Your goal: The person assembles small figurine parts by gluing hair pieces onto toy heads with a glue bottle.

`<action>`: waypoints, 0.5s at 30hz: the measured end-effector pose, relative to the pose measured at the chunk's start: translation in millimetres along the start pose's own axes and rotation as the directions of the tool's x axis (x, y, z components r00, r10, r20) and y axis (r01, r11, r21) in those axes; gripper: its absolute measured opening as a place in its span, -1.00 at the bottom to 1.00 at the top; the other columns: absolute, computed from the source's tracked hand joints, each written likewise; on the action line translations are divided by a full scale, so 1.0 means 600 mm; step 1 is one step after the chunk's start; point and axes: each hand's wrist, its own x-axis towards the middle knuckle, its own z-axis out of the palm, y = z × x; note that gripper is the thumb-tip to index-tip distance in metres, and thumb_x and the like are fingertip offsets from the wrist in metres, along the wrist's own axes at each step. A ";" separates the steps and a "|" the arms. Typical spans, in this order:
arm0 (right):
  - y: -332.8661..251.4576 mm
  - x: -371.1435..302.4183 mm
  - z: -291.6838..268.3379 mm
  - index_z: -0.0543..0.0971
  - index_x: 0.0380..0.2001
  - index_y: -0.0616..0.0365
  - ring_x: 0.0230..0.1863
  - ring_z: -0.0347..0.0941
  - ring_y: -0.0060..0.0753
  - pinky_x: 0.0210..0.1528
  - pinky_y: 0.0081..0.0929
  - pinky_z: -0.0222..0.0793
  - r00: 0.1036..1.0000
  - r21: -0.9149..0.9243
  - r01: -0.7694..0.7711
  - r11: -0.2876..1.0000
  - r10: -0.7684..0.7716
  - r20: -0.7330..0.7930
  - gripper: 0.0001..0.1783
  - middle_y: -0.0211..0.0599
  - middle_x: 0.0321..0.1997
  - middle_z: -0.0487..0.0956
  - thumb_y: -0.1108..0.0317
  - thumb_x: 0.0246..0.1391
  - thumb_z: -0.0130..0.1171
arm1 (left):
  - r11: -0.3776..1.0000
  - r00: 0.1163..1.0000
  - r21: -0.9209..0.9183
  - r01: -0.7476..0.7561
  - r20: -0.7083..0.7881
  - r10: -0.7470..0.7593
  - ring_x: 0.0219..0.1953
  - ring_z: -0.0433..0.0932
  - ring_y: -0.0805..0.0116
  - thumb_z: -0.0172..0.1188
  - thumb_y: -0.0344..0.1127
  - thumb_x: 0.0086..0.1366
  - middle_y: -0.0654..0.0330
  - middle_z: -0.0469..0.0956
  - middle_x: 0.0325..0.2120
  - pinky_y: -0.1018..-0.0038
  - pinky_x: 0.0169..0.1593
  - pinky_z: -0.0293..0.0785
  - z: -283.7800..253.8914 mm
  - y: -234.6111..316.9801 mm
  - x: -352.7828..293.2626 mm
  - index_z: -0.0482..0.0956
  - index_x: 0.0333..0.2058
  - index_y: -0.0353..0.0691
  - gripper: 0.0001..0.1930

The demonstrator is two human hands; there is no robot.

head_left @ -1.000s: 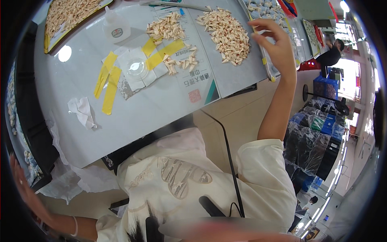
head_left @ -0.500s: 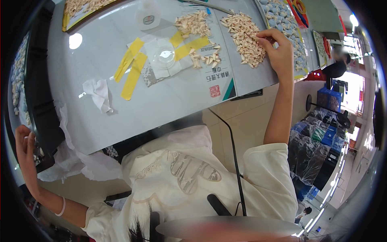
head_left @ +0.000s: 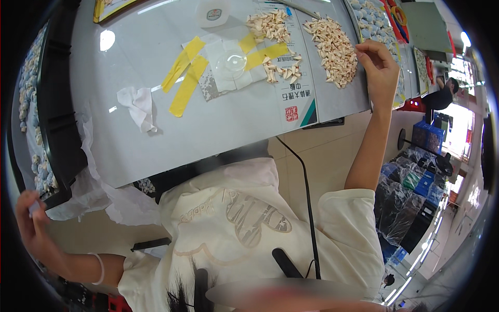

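Note:
My left hand (head_left: 37, 226) is at the near end of a black tray (head_left: 61, 119) on the far left. Its fingers, smeared by motion, close round a small pale bluish piece (head_left: 34, 207). Similar blue-and-white pieces (head_left: 44, 174) lie in that tray. At the right side of the table, my right hand (head_left: 381, 67) has thumb and forefinger pinched beside a long pile of small cream pointed pieces (head_left: 332, 52). What the pinch holds, if anything, is too small to make out. Smaller groups of the cream pieces (head_left: 268, 27) lie left of the pile.
A clear round dish (head_left: 233, 63) sits on white sheets mid-table, between strips of yellow tape (head_left: 188, 86). A crumpled white cloth (head_left: 138, 106) lies to the left, a translucent bottle (head_left: 212, 14) behind. More blue-and-white pieces (head_left: 371, 21) fill a tray at the far right.
My left hand has drawn back from the black tray's corner, now showing a pale bluish piece in its fingers. My right hand has shifted off the cream pile's edge. The view has shifted slightly.

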 end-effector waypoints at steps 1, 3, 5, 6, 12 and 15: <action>0.001 0.001 0.001 0.49 -0.41 0.30 -0.30 0.39 -0.60 -0.18 -0.69 0.27 1.000 0.054 0.023 0.998 -0.022 -0.013 -0.88 -0.38 -0.36 0.47 0.59 -0.13 0.08 | 0.992 0.996 -0.108 -0.067 0.056 0.074 -0.46 0.23 0.56 0.09 -0.23 0.09 0.27 0.37 -0.37 0.71 -0.38 0.13 0.004 0.022 -0.018 0.44 -0.36 -0.25 -0.79; 0.001 -0.002 0.001 0.49 -0.42 0.30 -0.29 0.39 -0.59 -0.16 -0.69 0.27 0.999 0.104 0.038 0.994 -0.035 -0.030 -0.88 -0.37 -0.35 0.47 0.60 -0.13 0.08 | 0.926 0.986 -0.373 -0.061 0.119 0.113 -0.46 0.30 0.50 0.23 -0.14 -0.03 0.10 0.38 -0.34 0.69 -0.44 0.19 0.019 0.056 -0.050 0.41 -0.40 -0.27 -0.66; 0.001 -0.004 0.005 0.52 -0.45 0.30 -0.35 0.40 -0.61 -0.23 -0.73 0.29 0.997 0.120 0.008 0.993 0.001 -0.074 -0.88 -0.37 -0.38 0.50 0.64 -0.14 0.05 | 0.893 0.940 -0.415 -0.175 0.200 0.278 -0.47 0.33 0.49 0.24 -0.15 -0.04 0.06 0.38 -0.34 0.69 -0.46 0.23 0.048 0.097 -0.066 0.43 -0.40 -0.27 -0.66; -0.004 -0.006 0.006 0.52 -0.45 0.30 -0.35 0.40 -0.61 -0.23 -0.73 0.29 0.997 0.119 0.007 0.993 0.002 -0.071 -0.88 -0.37 -0.38 0.50 0.64 -0.14 0.05 | 0.836 0.857 -0.471 -0.281 0.269 0.439 -0.48 0.37 0.48 0.26 -0.16 -0.06 0.03 0.38 -0.33 0.68 -0.47 0.27 0.064 0.116 -0.071 0.44 -0.39 -0.27 -0.67; -0.030 -0.020 0.022 0.50 -0.40 0.30 -0.35 0.37 -0.65 -0.25 -0.74 0.27 0.993 0.070 -0.006 0.998 0.014 -0.114 -0.89 -0.36 -0.38 0.49 0.57 -0.07 0.04 | 0.570 0.722 -0.793 0.216 0.523 0.453 -0.53 0.48 0.37 0.24 -0.41 -0.05 -0.09 0.41 -0.32 0.59 -0.50 0.44 0.161 0.176 -0.101 0.43 -0.32 -0.37 -0.71; -0.020 -0.032 0.029 0.48 -0.37 0.30 -0.36 0.37 -0.65 -0.27 -0.74 0.28 0.978 0.003 0.104 0.995 -0.102 -0.180 -0.88 -0.38 -0.39 0.49 0.55 -0.04 0.02 | 0.268 0.790 -0.896 0.353 0.439 0.427 -0.47 0.50 0.31 0.22 -0.43 -0.03 -0.10 0.43 -0.32 0.56 -0.43 0.47 0.246 0.182 -0.112 0.39 -0.25 -0.43 -0.65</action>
